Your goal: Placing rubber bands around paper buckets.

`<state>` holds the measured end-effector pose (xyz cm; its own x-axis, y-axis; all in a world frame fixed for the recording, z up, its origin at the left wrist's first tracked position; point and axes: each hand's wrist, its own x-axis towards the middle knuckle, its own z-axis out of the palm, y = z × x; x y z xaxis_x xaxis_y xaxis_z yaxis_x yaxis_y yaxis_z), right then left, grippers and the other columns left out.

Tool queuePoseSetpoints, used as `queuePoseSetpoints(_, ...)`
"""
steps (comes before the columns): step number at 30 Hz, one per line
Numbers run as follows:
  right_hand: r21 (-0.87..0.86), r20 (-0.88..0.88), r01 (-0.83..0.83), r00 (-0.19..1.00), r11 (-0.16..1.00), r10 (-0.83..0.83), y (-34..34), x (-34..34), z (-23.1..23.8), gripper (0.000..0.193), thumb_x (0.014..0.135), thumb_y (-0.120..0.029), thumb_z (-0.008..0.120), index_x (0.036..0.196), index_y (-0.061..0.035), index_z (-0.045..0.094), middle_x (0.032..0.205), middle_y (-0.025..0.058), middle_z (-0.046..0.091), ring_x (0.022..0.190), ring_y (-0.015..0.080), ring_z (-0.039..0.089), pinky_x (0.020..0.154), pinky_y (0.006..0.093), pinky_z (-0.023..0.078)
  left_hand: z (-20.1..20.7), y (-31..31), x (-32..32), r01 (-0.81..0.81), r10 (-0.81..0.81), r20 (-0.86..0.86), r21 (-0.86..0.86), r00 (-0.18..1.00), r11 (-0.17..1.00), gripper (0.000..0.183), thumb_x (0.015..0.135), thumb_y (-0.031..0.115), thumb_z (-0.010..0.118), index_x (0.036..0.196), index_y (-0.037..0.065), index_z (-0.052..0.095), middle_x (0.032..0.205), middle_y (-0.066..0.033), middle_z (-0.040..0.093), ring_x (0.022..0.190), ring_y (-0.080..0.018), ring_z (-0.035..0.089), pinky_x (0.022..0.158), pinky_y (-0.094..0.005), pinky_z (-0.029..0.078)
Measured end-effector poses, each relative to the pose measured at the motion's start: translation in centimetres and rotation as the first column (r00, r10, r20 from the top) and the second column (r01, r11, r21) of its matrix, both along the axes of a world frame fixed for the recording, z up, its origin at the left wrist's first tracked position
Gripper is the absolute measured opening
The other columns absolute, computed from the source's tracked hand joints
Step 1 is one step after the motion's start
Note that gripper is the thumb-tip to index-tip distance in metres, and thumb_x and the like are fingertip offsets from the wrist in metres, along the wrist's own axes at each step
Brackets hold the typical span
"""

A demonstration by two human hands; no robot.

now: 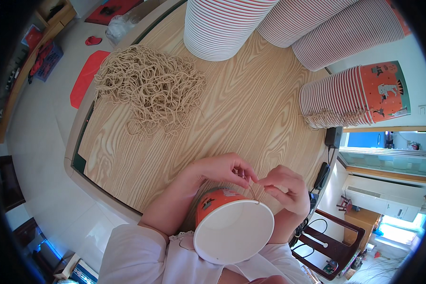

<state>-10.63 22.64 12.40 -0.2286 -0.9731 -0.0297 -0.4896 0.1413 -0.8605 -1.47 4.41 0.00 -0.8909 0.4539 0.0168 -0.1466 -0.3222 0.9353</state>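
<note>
- Orange bucket (234, 232), mouth facing the camera, at six o'clock.
- Left hand (226, 169): grip narrow, pinching a thin cord (253, 193) at its rim.
- Right hand (287, 186): beside it; cannot tell what the grip holds.
- Tan cord pile (151, 85), ten o'clock on the surface (241, 118).

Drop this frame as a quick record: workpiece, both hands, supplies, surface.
workpiece: orange printed bucket, white inside, mouth toward camera
left: left hand, fingertips at a thin cord by the rim; grip unclear
right: right hand, fingertips close to the left's; grip unclear
supplies: loose beige cord pile; four bucket stacks
surface: wood-grain table
</note>
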Motion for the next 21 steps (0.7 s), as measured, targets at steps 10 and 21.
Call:
queuePoseSetpoints(10, -0.094, -0.202, -0.023, 0.979, 0.995, 0.003, -2.7, 3.9, 1.7, 0.033, 0.071, -0.003, 0.070, 0.103, -0.0073, 0.065, 0.087, 0.0096, 0.058, 0.084, 0.0290, 0.059, 0.072, 0.0365, 0.048, 0.4, 1.0, 0.1, -0.031, 0.032, -0.008, 0.081, 0.999, 0.996, 0.031, 0.083, 0.010, 0.067, 0.113, 0.005, 0.061, 0.087, -0.0010, 0.062, 0.080, -0.0078, 0.056, 0.073, -0.0244, 0.047)
queuePoseSetpoints(21, -0.053, -0.225, 0.592, 0.778, 0.804, -0.587, 4.2, 7.7, 3.0, 0.035, 0.078, 0.002, 0.059, 0.112, -0.0079, 0.059, 0.075, 0.0093, 0.054, 0.063, 0.0183, 0.053, 0.060, 0.0286, 0.045, 9.7, -4.1, 9.4, -0.559, 0.503, 0.275, 0.186, 0.819, 0.808, 0.022, 0.087, 0.007, 0.058, 0.106, -0.003, 0.063, 0.079, -0.0080, 0.065, 0.066, -0.0100, 0.057, 0.057, -0.0196, 0.044)
